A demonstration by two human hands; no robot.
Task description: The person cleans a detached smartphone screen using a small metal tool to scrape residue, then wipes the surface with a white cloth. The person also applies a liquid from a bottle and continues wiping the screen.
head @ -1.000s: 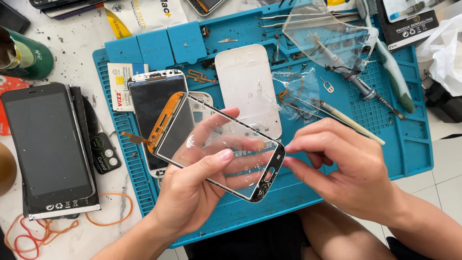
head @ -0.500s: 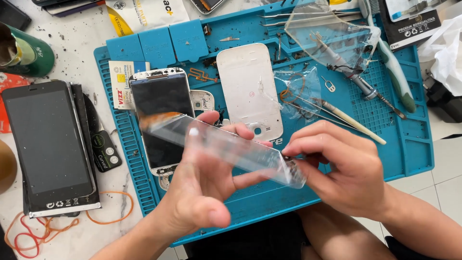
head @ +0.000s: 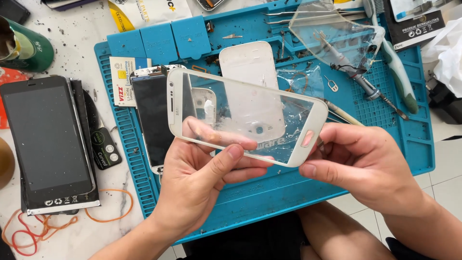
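A white-rimmed phone front glass (head: 250, 113) is held flat towards the camera above the blue repair mat (head: 394, 144). My left hand (head: 202, 183) grips its lower edge, thumb on the front and fingers behind. My right hand (head: 370, 168) pinches its right end near the oval button hole. Under the glass on the mat lie a phone with a dark screen (head: 151, 120) and a white back cover (head: 252, 67), partly seen through the glass.
A large black phone (head: 45, 139) lies left of the mat beside a small black tube (head: 103, 144). Orange rubber bands (head: 48, 224) sit below it. Tweezers, a white-green tool (head: 397, 77), clear plastic film (head: 332, 33) and a green cup (head: 24, 45) surround the mat.
The glass has turned over from nearly edge-on to face the camera, white rim showing. Both hands kept their hold and shifted with it.
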